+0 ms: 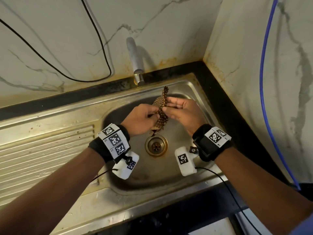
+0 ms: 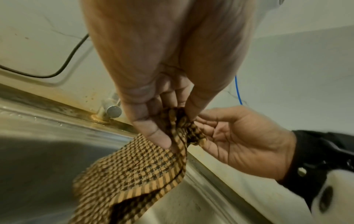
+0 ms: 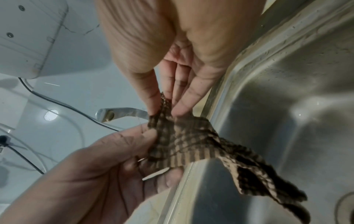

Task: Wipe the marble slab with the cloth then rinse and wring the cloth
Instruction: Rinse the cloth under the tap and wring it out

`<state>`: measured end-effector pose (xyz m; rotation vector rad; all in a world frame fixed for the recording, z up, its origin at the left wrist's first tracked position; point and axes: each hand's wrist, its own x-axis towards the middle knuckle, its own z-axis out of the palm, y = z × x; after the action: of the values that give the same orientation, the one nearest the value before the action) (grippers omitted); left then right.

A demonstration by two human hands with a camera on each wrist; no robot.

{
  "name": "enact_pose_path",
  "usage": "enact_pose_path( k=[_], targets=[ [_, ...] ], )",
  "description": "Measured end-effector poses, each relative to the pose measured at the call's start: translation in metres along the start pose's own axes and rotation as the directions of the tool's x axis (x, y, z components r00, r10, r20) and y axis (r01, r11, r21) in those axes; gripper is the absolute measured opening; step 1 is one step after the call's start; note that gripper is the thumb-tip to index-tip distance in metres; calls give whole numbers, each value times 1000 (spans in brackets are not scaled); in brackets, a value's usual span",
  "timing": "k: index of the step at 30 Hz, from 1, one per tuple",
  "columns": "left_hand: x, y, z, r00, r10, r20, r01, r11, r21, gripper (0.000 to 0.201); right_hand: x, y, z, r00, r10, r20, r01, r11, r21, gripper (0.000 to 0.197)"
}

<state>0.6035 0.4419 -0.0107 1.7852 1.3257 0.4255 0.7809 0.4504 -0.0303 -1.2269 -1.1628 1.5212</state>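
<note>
Cloth (image 1: 160,112), brown checked weave, held over the steel sink (image 1: 184,138) basin, between both hands, above the drain (image 1: 156,146) and in front of the tap (image 1: 135,62). Left hand (image 1: 144,119) pinches its lower part, thumb against fingers; right hand (image 1: 182,111) pinches the upper part with fingertips, palm turned up. One end sticks up toward the tap, the other hangs loose toward the drain. No water visible from the tap.
</note>
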Motion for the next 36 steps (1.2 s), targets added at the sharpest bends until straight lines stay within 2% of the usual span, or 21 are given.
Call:
enact_pose_path(
  k=[6,9,13,16,18,21,24,29,36],
  targets=[
    [-2,5,-15,995,-78,63,86,988,-132,23,4,9,11,997,-15,-71,12,999,-45,47],
    [-3,5,-20,987,-134,87,148,973,-179,25,9,10,15,998,-15,-64,9,996,-93,49],
    [-5,3,-29,978,-185,91,200,958,-203,24,9,4,11,996,-37,-85,23,987,-158,40],
    [-5,2,-38,976,-195,102,214,947,-240,26,11,-1,2,989,1,-147,-24,988,-152,34],
    [-4,1,-42,972,-204,116,228,937,-265,26,11,-4,1,993,36,-112,-54,986,-160,31],
    [-1,3,-38,961,-262,92,277,887,-369,21,5,-7,13,997,42,-71,-51,990,-132,30],
    [-1,2,-33,946,-308,99,318,826,-465,18,2,-1,29,997,28,-78,-37,992,-118,41],
    [-13,-8,-36,974,-209,89,226,927,-298,29,4,8,32,994,-10,-112,-17,969,-245,48],
    [-28,-19,-56,987,-129,99,150,960,-238,26,-9,0,16,998,21,-55,-34,966,-257,47]
  ],
)
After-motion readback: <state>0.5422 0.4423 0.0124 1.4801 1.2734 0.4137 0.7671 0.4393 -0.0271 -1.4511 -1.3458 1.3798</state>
